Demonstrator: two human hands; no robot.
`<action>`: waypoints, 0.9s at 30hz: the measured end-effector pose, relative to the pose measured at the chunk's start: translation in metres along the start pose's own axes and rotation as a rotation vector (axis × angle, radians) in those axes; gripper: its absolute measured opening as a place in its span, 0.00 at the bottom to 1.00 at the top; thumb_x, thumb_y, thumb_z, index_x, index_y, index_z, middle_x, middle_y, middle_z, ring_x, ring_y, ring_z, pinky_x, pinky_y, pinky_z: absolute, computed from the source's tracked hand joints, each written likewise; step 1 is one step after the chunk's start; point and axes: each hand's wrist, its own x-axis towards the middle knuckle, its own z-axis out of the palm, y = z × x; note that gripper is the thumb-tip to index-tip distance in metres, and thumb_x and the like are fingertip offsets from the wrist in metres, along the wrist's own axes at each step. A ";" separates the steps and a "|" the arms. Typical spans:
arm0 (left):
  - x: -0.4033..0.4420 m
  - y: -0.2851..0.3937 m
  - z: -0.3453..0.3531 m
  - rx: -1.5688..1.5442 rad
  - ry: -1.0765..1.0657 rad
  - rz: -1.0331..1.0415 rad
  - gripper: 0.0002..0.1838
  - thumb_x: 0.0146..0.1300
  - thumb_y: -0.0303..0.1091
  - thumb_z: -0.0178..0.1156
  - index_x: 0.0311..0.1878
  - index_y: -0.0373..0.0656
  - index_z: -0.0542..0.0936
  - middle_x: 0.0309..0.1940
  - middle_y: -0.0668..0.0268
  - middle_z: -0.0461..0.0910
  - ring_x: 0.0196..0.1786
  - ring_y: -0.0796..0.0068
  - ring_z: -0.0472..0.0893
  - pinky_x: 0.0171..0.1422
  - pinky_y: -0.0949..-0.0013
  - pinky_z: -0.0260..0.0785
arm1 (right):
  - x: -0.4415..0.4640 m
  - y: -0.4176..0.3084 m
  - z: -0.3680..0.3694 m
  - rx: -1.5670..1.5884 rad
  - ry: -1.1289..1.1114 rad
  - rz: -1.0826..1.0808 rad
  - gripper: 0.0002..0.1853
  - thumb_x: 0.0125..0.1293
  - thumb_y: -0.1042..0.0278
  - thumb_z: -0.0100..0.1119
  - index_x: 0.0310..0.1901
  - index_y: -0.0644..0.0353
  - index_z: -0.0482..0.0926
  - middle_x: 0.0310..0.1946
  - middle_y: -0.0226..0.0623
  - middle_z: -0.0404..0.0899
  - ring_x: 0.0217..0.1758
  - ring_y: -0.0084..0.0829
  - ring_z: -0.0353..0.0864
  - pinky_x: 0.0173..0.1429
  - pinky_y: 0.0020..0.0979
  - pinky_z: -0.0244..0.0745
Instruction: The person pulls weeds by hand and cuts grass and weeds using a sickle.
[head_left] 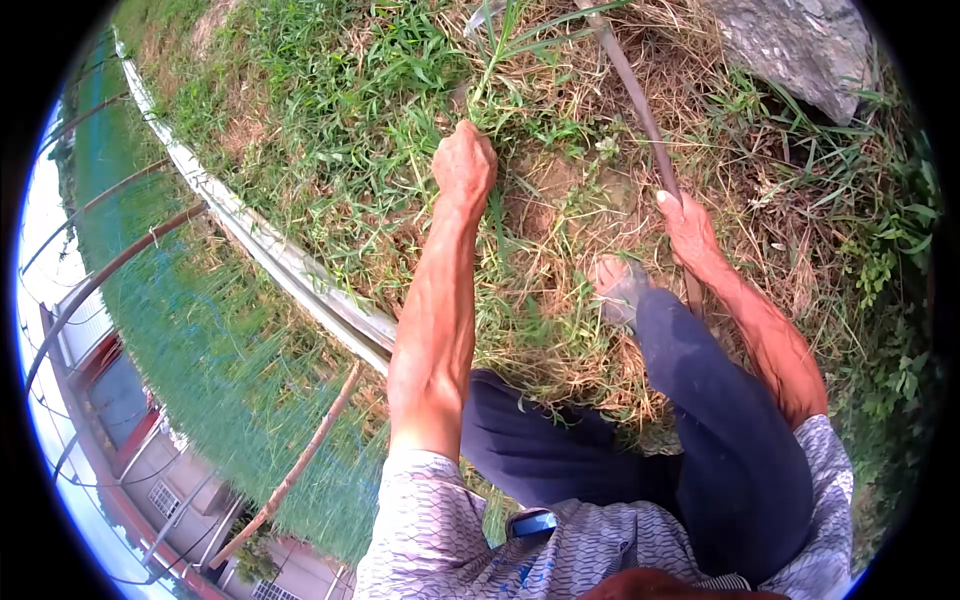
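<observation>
My left hand [466,165] is closed in a fist around a tuft of grass [486,82], whose stalk and long blades stick out beyond the knuckles. My right hand [690,235] is wrapped round a long, thin wooden handle [640,100]. That handle slants from beside my foot up to the top edge of the view. Its far end is cut off there, so I cannot tell what tool it belongs to. Between the hands lies a patch of bare soil [575,185] with dry straw and low weeds.
A large grey rock [800,50] sits at the upper right. My foot [622,285] rests on the straw near the right hand. Along the left runs a pale rail [250,240], with green netting [200,340] and curved poles beyond it. A small whitish piece [485,17] lies at the top.
</observation>
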 end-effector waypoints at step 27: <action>-0.006 0.003 0.003 -0.176 0.101 -0.056 0.11 0.65 0.31 0.51 0.29 0.33 0.73 0.22 0.41 0.78 0.29 0.37 0.80 0.36 0.43 0.71 | -0.009 0.027 0.004 -0.175 0.035 -0.108 0.26 0.74 0.42 0.46 0.40 0.64 0.73 0.22 0.35 0.71 0.24 0.30 0.71 0.29 0.39 0.68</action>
